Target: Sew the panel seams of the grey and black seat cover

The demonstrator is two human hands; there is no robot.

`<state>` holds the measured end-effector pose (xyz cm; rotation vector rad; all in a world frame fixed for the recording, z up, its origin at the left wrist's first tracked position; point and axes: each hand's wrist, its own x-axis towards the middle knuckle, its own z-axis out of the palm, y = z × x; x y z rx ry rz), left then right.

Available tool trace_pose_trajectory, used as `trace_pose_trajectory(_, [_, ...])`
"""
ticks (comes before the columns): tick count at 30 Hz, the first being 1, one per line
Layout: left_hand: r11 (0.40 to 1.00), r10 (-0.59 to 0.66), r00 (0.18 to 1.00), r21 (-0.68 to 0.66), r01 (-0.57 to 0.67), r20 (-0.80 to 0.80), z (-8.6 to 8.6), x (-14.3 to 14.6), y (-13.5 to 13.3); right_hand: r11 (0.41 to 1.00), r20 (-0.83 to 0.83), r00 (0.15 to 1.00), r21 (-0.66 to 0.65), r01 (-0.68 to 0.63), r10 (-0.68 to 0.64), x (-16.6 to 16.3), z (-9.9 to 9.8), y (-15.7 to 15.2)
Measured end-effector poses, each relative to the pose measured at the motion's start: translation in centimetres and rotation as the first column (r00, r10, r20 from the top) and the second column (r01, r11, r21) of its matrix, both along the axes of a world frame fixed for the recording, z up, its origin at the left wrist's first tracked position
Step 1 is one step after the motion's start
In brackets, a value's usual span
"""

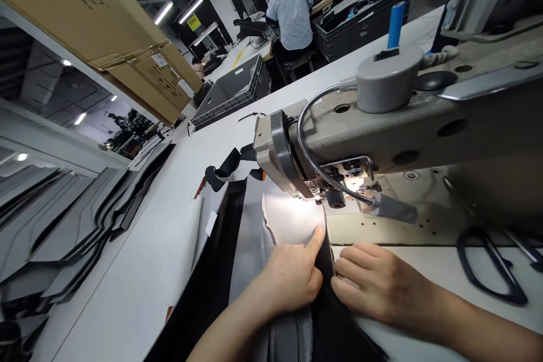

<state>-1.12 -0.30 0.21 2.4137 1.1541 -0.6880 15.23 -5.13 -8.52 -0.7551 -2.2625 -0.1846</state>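
Observation:
A light grey mesh fabric piece with a black fabric strip along its right edge lies under the needle area of a sewing machine. My left hand is closed over the grey fabric, its index finger stretched along the seam edge and the other fingers curled. Beside it, my right hand is closed at the edge of the black strip, fingers bent and fingertips partly hidden. The machine's lamp lights the fabric. The needle tip cannot be made out clearly.
Black-handled scissors lie right of my right hand. Stacked grey and black panels lie at the left. Behind the machine are a grey crate, a cardboard box and a seated person. A blue thread cone stands beyond the machine.

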Motion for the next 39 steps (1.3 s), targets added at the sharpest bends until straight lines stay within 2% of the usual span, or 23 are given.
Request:
trace_pose_trajectory(3, [0.999,-0.034,0.999,-0.012,0.035,0.026,-0.1,-0.2,0.1,0.999,0.066,0.998,-0.038,0.008,-0.005,-0.3,0.0,-0.4])
trace_pose_trajectory(9, [0.998,-0.055,0.998,0.022,0.056,-0.042,-0.2,0.5,0.5,0.994,0.114,0.989,0.055,0.092,-0.098,-0.7,-0.8,-0.8])
trace_pose_trajectory(12, [0.993,-0.082,0.994,0.081,0.087,-0.067,-0.5,0.8,1.6,0.986,0.088,0.982,0.026,0.165,-0.167,-0.7,-1.0,-0.4])
trace_pose_trajectory(17, [0.978,-0.142,0.990,0.156,0.139,0.009,-1.6,0.7,4.2,0.965,0.058,0.964,-0.015,0.261,-0.260,-1.3,-1.5,0.9])
trace_pose_trajectory(20, [0.958,-0.194,0.981,0.220,0.184,0.025,-2.1,0.6,4.5,0.956,0.079,0.956,-0.059,0.287,-0.282,-1.1,-1.9,1.4])
trace_pose_trajectory(22, [0.946,-0.217,0.976,0.247,0.208,0.012,-2.2,0.2,3.7,0.960,0.112,0.965,-0.121,0.251,-0.238,-0.6,-1.9,1.4])
trace_pose_trajectory(27, [0.911,-0.316,0.948,0.288,0.294,0.032,-1.4,-1.9,1.4,0.950,0.176,0.984,-0.305,0.062,-0.008,1.2,-0.7,0.3])
trace_pose_trajectory(30, [0.929,-0.319,0.946,0.219,0.300,0.059,-0.7,-2.6,1.7,0.941,0.190,0.978,-0.339,-0.014,0.083,1.6,-0.2,-0.2])
trace_pose_trajectory(33, [0.944,-0.303,0.952,0.149,0.294,0.042,-0.4,-2.2,2.3,0.957,0.180,0.981,-0.291,-0.022,0.077,1.3,-0.4,-0.5])
trace_pose_trajectory(36, [0.927,-0.312,0.949,0.206,0.313,-0.038,-0.5,-1.1,2.3,0.982,0.179,0.983,-0.187,0.003,0.031,1.2,-0.9,-0.5])
trace_pose_trajectory(39, [0.919,-0.307,0.949,0.235,0.316,-0.076,-0.8,0.0,2.3,0.990,0.183,0.983,-0.141,0.024,0.002,1.4,-1.4,-0.2])
